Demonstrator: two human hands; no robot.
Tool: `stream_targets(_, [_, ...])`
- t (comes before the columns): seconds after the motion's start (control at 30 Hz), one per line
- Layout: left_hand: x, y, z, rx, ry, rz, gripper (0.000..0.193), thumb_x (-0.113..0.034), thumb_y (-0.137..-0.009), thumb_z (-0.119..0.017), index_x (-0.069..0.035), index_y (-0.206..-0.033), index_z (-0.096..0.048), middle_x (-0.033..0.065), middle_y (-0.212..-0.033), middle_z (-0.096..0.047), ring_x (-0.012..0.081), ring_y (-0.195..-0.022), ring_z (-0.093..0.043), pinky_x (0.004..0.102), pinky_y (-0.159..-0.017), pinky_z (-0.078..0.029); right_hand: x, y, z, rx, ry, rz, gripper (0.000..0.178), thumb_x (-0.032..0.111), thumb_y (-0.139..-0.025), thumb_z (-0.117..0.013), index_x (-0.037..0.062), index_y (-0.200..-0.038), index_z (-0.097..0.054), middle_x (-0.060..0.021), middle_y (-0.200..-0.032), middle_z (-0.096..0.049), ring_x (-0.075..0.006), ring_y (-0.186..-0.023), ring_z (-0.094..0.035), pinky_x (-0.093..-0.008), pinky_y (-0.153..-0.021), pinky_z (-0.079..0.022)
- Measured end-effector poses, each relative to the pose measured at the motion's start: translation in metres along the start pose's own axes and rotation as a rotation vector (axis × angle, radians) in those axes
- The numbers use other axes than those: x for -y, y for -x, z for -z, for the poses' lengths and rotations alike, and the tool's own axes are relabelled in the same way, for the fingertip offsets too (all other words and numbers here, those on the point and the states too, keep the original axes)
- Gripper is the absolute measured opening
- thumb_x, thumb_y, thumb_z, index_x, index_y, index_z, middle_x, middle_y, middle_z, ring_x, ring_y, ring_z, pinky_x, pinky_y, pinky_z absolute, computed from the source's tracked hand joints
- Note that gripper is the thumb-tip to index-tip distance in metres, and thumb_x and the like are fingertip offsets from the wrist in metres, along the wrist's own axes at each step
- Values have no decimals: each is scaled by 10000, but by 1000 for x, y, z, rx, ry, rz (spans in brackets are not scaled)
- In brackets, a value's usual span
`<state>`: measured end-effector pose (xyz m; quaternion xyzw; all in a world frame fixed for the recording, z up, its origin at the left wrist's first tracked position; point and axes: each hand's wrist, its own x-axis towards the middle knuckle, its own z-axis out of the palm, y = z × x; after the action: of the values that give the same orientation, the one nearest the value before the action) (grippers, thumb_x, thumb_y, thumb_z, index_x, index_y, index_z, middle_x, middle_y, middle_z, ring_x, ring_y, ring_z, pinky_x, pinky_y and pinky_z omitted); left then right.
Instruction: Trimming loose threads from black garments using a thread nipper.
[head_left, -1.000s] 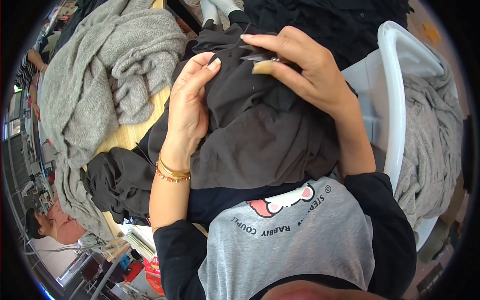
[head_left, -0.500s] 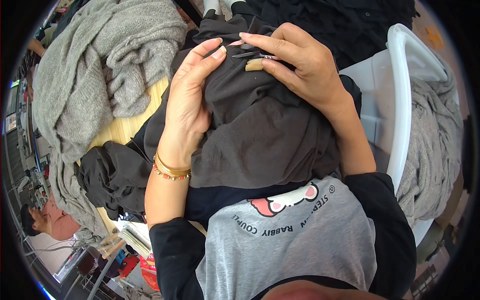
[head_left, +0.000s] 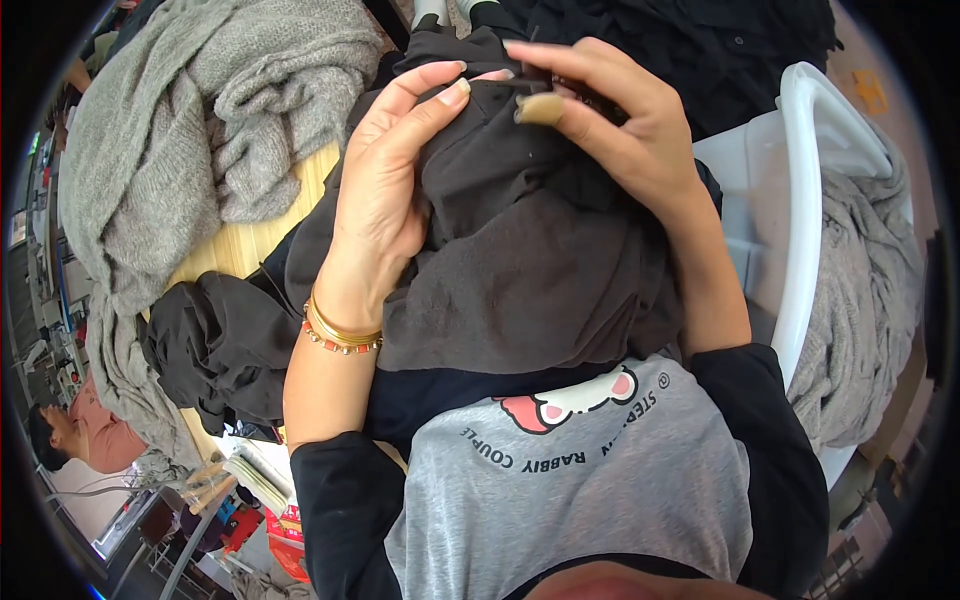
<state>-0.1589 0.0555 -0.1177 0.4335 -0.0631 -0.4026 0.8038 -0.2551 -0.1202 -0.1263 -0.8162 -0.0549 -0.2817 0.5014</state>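
A dark charcoal garment [head_left: 530,260] lies bunched across my lap. My left hand [head_left: 385,160] pinches a fold of it between thumb and fingers near the top. Close to the right of that fold, my right hand [head_left: 630,120] is curled around small dark thread snips [head_left: 541,84], their blades blurred and partly hidden by the fingers. A tan covering [head_left: 540,109] wraps the tip of my right thumb. Gold and beaded bracelets [head_left: 342,338] circle my left wrist.
Grey knitted fabric [head_left: 150,130] heaps on a pale wooden table [head_left: 235,245] at left, with a dark cloth [head_left: 215,345] nearer me. A white plastic bin [head_left: 800,220] at right stands beside more grey knit [head_left: 850,300]. Black garments [head_left: 680,50] lie beyond. Another person [head_left: 95,430] sits far left.
My right hand has shifted slightly up and right with the snips, blurring as it moves. The left hand keeps its pinch on the garment and has drifted a little right.
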Motion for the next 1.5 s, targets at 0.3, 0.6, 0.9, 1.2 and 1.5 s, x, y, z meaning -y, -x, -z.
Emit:
stream_targets(0.3, [-16, 7, -7, 82, -203, -104, 287, -158, -979, -562, 14, -1209, -577, 169, -1175, -673, 159, -1025, -659, 269, -907, -521, 3, -20, 20, 231, -333, -320, 127, 133, -895, -700, 25, -892, -633, 37, -820, -600, -11, -733, -522, -174, -655, -393])
stream_targets(0.6, [-20, 16, 6, 157, -259, 24, 265, -90, -972, -567, 45, -1193, -622, 89, -1090, -697, 97, -968, -651, 219, -888, -494, -8, -20, 34, 3, -80, -254, 187, 135, -907, -707, 6, -1032, -655, 59, -850, -591, -10, -731, -493, -150, -662, -382])
stream_targets(0.9, [-14, 19, 0, 136, -436, -223, 313, -6, -960, -567, 26, -1269, -542, 67, -1101, -674, 78, -1004, -620, 198, -907, -463, 14, -13, 19, 227, 143, 82, 343, 10, -823, -690, 55, -1163, -677, -2, -878, -561, -79, -783, -534, -206, -682, -429])
stream_targets(1.2, [-7, 18, -1, 147, -636, -432, 336, 7, -956, -541, -5, -1291, -507, 21, -958, -661, 28, -898, -565, 176, -822, -437, 24, -18, 19, 276, 243, 128, 363, -24, -796, -672, 65, -1146, -709, -27, -821, -546, -120, -729, -542, -242, -654, -448])
stream_targets(1.5, [-13, 20, 4, 242, -892, -471, 397, 36, -975, -492, 6, -1368, -445, 49, -1097, -634, 59, -1025, -575, 178, -911, -418, 20, -21, 28, 348, 198, 138, 301, 22, -823, -691, 43, -1122, -721, -24, -781, -541, -117, -719, -536, -246, -623, -414])
